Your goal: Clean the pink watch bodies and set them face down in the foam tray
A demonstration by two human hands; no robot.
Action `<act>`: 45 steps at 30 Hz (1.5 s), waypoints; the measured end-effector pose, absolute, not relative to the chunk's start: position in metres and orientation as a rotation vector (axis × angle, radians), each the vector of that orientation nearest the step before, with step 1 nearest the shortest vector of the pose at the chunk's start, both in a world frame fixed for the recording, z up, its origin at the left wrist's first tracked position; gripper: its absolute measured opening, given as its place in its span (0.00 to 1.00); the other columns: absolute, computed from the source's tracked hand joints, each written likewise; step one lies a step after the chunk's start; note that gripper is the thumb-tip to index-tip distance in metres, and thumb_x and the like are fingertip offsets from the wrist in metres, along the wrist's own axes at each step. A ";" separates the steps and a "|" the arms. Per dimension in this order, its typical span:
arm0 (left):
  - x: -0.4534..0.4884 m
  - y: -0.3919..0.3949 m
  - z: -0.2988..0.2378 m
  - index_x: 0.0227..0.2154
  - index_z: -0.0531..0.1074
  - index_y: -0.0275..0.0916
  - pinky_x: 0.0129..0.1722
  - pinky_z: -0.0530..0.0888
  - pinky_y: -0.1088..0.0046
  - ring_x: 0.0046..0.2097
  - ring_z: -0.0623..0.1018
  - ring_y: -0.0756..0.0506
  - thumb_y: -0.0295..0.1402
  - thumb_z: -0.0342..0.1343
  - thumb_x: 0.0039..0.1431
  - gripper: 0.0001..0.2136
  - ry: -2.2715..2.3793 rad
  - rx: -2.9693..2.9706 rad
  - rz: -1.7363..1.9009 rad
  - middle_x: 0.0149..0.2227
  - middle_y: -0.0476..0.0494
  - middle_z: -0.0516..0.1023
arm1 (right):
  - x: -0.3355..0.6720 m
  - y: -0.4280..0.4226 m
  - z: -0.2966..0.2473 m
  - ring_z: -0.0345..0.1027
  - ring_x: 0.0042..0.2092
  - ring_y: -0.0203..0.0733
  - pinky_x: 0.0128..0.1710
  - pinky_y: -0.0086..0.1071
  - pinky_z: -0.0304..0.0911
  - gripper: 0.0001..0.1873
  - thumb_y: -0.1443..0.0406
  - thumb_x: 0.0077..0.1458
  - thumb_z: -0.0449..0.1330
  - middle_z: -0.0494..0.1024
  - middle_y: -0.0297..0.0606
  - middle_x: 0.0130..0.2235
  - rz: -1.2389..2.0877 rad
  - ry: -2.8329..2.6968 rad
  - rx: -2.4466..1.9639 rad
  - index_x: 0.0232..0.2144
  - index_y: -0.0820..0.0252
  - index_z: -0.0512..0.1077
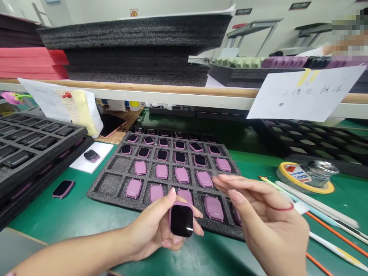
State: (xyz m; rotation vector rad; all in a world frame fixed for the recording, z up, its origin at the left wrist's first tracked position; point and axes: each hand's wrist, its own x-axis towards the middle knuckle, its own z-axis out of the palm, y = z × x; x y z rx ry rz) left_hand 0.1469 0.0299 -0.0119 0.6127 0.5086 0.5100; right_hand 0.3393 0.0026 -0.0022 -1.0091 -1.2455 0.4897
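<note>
My left hand (156, 226) is closed around a pink smartwatch body (181, 220), its black screen facing me, just above the near edge of a black foam tray (115, 180). My right hand (264, 222) hovers to the right of the watch with fingers stretched out and held together, holding nothing I can see. The tray holds several pink watch bodies (182, 174); the far rows lie screen up, the near rows back up. Its left column of pockets is bare.
A stacked foam tray of dark-screened parts (31, 142) stands at left. Loose watch bodies lie on the green mat (63, 188) and on white paper (91, 155). A tape roll with a metal tin (309, 176), sticks and swabs (330, 218) lie right. A foam-laden shelf (135, 50) overhangs.
</note>
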 end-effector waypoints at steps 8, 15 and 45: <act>0.148 0.030 -0.005 0.30 0.71 0.35 0.17 0.52 0.80 0.17 0.61 0.57 0.54 0.63 0.55 0.23 0.539 0.604 0.506 0.22 0.48 0.73 | 0.350 -0.011 -0.005 0.81 0.45 0.41 0.49 0.32 0.77 0.17 0.71 0.59 0.64 0.85 0.34 0.44 0.025 -1.905 -0.827 0.49 0.51 0.78; 0.148 0.028 -0.001 0.33 0.69 0.36 0.16 0.53 0.83 0.19 0.64 0.56 0.56 0.66 0.49 0.26 0.592 0.569 0.483 0.21 0.52 0.67 | 0.343 -0.026 -0.015 0.78 0.50 0.42 0.54 0.33 0.73 0.20 0.63 0.71 0.50 0.84 0.34 0.47 0.044 -2.050 -0.821 0.60 0.46 0.72; 0.152 0.028 -0.007 0.34 0.69 0.34 0.15 0.53 0.83 0.18 0.64 0.57 0.57 0.62 0.53 0.26 0.643 0.637 0.589 0.28 0.44 0.77 | 0.323 -0.004 -0.008 0.73 0.44 0.41 0.44 0.33 0.71 0.26 0.64 0.56 0.67 0.78 0.40 0.42 0.242 -2.013 -0.897 0.56 0.59 0.68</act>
